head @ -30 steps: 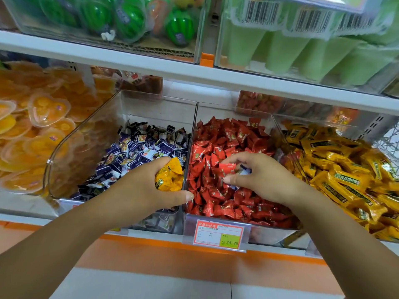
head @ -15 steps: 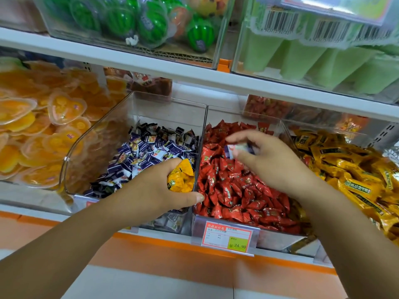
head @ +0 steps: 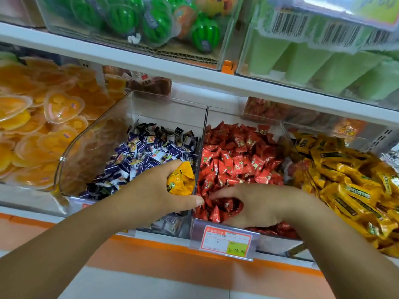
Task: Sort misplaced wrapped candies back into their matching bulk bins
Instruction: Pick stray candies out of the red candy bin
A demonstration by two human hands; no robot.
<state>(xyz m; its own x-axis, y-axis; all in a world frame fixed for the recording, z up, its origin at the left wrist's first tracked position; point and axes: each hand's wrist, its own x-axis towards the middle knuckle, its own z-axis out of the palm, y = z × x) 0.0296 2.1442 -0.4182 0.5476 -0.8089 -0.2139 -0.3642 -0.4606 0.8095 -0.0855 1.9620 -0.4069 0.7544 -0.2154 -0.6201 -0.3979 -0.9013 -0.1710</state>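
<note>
Yellow wrapped candies [head: 181, 180] gripped in my left hand [head: 151, 195], over the purple-candy bin's [head: 90, 147] front right corner, my right hand [head: 259, 208] sunk among red candies [head: 237, 160] next door — fingers curled, holding anything or not I cannot tell.

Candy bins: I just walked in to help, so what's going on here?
A person is sorting stray candies. The left hand grips yellow candies over the front of the purple-candy bin. The right hand reaches into the red candies, fingers curled among them; whether it grips one is unclear.
</note>
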